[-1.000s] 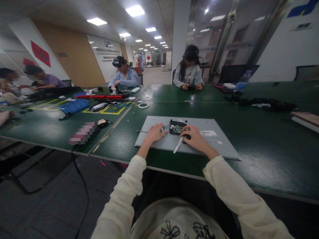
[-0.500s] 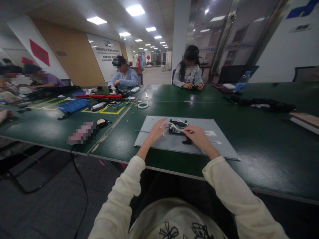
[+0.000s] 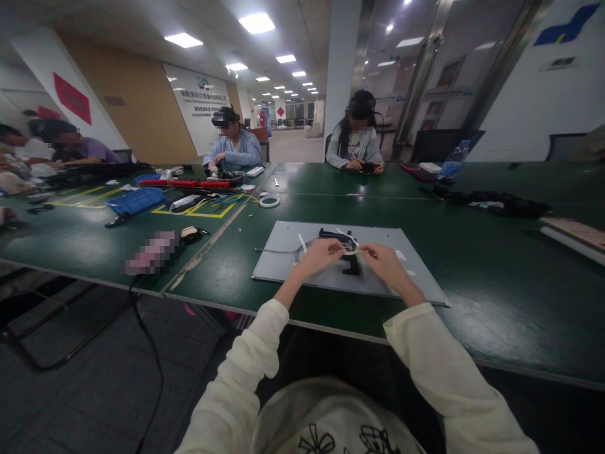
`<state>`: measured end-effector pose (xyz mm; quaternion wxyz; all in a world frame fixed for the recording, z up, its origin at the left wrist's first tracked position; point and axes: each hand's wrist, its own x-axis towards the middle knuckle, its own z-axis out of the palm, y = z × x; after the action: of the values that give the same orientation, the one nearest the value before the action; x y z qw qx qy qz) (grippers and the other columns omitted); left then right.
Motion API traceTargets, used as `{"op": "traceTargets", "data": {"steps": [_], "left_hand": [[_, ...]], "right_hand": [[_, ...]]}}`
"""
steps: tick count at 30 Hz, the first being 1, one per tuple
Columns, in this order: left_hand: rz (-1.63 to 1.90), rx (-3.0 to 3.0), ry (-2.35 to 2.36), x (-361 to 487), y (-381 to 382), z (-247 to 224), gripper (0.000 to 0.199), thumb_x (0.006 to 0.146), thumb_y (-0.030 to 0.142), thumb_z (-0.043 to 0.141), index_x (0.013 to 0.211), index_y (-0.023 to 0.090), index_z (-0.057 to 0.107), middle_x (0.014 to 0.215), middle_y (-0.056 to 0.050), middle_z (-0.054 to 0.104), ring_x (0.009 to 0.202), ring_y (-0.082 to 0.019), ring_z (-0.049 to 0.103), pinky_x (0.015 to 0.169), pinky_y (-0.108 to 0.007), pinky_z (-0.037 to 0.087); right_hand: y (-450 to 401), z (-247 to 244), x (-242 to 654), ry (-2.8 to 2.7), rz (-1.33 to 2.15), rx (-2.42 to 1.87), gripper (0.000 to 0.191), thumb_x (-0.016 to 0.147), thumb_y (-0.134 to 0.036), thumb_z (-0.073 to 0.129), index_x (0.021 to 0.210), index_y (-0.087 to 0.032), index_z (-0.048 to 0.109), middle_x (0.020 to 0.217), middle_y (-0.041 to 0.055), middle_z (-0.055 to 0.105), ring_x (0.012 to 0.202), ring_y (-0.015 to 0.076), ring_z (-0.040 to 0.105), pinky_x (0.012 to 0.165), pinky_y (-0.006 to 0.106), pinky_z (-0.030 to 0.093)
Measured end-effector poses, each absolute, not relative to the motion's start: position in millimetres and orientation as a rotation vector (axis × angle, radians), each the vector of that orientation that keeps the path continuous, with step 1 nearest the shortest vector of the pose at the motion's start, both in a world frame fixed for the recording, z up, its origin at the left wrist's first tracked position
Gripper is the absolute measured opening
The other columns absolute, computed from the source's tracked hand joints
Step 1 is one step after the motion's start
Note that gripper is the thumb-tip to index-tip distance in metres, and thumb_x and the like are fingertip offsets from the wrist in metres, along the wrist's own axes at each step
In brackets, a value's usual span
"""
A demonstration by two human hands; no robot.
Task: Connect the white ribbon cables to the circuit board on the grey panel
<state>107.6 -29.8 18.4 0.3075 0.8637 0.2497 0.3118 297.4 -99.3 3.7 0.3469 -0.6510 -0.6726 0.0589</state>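
Note:
A thin white strip (image 3: 350, 253) curves between my two hands, over a black bracket-like part (image 3: 350, 266) on a flat grey panel (image 3: 278, 252). My left hand (image 3: 322, 257) pinches the strip, and one loose end sticks up on its left side. On the right, my right hand (image 3: 382, 261) holds the strip between thumb and fingers. The hands are close together, with the middle of the black part between and behind them. A thin grey cable (image 3: 274, 251) runs off the panel to the left. Fine details under the fingers are hidden.
Left on the green table (image 3: 486, 265) lie a blurred pink item (image 3: 154, 252), a blue tray (image 3: 136, 200) and a white ring-shaped roll (image 3: 269, 200). A small wrench (image 3: 276, 182) lies farther back. Two people sit across; a bottle (image 3: 454, 159) stands at the back right.
My left hand has moved right and closed from spread fingers into a pinch on the strip. My right hand has shifted slightly right, and the strip now bows between both hands.

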Motion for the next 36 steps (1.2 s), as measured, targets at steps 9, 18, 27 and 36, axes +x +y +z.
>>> {"op": "traceTargets", "data": {"steps": [9,18,27,36], "left_hand": [[0.755,2.35,0.84,113.9,-29.0,3.8,0.025,0.083,0.032,0.049,0.071,0.014,0.062,0.068,0.0,0.059,0.067,-0.011,0.052,0.063,-0.021,0.037],[0.643,2.479,1.035,121.0,-37.2,0.5,0.03,0.086,0.035,0.045,0.074,0.015,0.063,0.072,-0.004,0.062,0.068,-0.014,0.055,0.062,-0.023,0.037],[0.53,2.601,1.136,123.4,-44.2,0.5,0.029,0.086,0.036,0.045,0.077,0.016,0.064,0.073,-0.006,0.064,0.073,-0.019,0.06,0.063,-0.026,0.042],[0.493,2.614,1.141,125.1,-45.0,1.4,0.025,0.083,0.037,0.05,0.08,0.017,0.066,0.077,-0.008,0.066,0.078,-0.022,0.061,0.069,-0.029,0.046]], "right_hand": [[-99.9,1.4,299.3,-1.746,0.103,-1.894,0.035,0.085,-0.041,0.041,0.074,-0.016,0.064,0.067,0.0043,0.063,0.062,0.0151,0.053,0.059,0.025,0.032],[-103.8,0.8,296.5,-1.767,0.069,-2.073,0.033,0.085,-0.041,0.044,0.076,-0.017,0.065,0.072,0.0055,0.065,0.069,0.017,0.056,0.06,0.025,0.031],[-105.1,1.4,289.6,-1.825,-0.044,-2.213,0.034,0.087,-0.042,0.043,0.076,-0.017,0.064,0.074,0.0074,0.066,0.072,0.0186,0.058,0.058,0.026,0.03],[-106.2,-0.5,288.0,-1.85,-0.094,-2.266,0.032,0.088,-0.041,0.042,0.08,-0.018,0.063,0.077,0.0079,0.066,0.073,0.0182,0.059,0.058,0.025,0.032]]}}
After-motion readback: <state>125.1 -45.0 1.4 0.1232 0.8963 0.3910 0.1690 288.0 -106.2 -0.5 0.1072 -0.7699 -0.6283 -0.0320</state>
